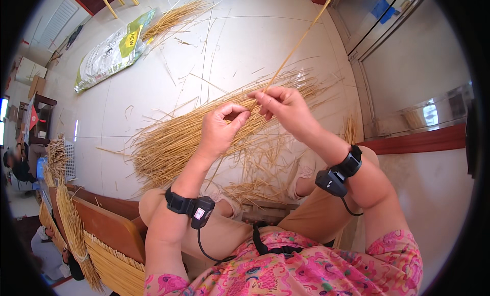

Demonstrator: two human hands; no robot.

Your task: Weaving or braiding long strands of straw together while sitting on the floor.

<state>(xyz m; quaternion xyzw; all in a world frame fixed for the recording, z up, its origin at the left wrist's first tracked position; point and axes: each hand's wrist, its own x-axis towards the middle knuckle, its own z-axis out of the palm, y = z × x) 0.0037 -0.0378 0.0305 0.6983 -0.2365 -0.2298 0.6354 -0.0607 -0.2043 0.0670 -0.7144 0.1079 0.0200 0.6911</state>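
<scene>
A long, thin straw stalk [298,43] runs slanting from the upper right down between my hands. My right hand [288,108] is closed in a pinch on it, with the index finger and thumb at the stalk. Just below and to the left, my left hand [219,130] pinches the stalk's lower part between thumb and fingertips. Both hands are held above a large heap of loose golden straw [173,143] spread on the tiled floor. Shorter straw bits [250,189] lie between my feet. Each forearm wears a black strapped device.
A white and green sack [109,56] with straw sticking out lies at the upper left. Beside my left leg stands a wooden bench [109,219], with a tied straw bundle [76,235] against it. Glass doors [413,66] line the right side. Other people are at the far left.
</scene>
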